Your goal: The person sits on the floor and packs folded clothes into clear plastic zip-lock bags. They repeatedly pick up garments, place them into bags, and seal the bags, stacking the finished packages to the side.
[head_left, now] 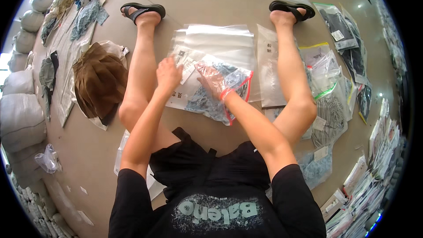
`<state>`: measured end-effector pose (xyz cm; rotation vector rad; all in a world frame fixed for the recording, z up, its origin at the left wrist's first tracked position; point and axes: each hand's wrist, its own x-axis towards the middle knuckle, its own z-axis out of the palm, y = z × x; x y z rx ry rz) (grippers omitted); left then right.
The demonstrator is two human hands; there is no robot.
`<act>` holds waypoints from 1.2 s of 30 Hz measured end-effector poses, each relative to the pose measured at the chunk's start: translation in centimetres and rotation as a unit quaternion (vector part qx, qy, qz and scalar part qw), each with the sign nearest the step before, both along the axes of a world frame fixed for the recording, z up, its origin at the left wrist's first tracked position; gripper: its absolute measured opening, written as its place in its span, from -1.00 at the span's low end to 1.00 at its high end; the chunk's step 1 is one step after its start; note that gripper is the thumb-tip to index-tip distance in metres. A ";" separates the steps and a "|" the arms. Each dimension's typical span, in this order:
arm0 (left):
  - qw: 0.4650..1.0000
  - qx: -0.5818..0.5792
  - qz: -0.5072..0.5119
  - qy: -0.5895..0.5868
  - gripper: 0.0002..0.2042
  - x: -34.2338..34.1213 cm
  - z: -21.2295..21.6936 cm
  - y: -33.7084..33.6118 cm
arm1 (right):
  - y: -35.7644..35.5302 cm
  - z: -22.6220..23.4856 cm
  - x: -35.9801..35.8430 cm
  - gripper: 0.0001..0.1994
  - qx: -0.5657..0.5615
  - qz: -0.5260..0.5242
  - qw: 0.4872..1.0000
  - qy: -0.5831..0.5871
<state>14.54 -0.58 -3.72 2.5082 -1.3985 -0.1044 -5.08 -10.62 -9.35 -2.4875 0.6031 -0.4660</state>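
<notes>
Bag under work: a clear bag (178,100) with a red edge lies on the floor between the person's legs, at a slant.
Contents: a blue patterned garment (207,101) shows through the film, bunched toward the red-edged side.
Right hand: the right hand (212,80) is seen through the film, inside the bag at the garment, its wrist at the red-edged opening.
Right grip: plastic glare covers the fingers; whether they pinch the garment cannot be told.
Left hand: the left hand (169,74) is over the bag's left side, beside a white printed tag (188,67).
Left grip: fingers bent and blurred; whether they press together or pinch anything cannot be told.
Beyond the bag: flat clear bags (218,39) lie in a stack, partly under the red-edged one.
Left floor: a brown pleated skirt (99,81) lies outside the left leg; crumpled clear plastic (47,158) lies nearer the pale sacks (22,117) along the side.
Right floor: a bagged grey striped garment (328,117) lies beside the right knee, with a bagged light-blue garment (315,169) nearer the body.
Footwear: black sandals (155,9) on both feet.
</notes>
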 end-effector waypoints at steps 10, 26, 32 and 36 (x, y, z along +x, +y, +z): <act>0.957 -0.004 0.141 0.254 -0.51 2.3 -4.4 0.1 | 0.8 2.1 3.0 -0.56 0.515 -0.166 0.840 -0.048; 0.968 -0.138 0.142 0.156 -0.65 1.5 -2.6 0.7 | 1.8 3.1 -7.5 -0.66 0.363 -0.197 0.911 -0.018; 0.973 -0.106 0.120 0.168 -0.67 0.9 -2.3 0.7 | 3.7 1.4 -10.4 -0.05 -0.012 -0.317 0.947 -0.055; 0.971 -0.149 0.064 0.178 -0.69 -0.2 0.5 0.8 | 3.6 3.0 -8.6 0.14 -0.043 -0.279 0.950 0.133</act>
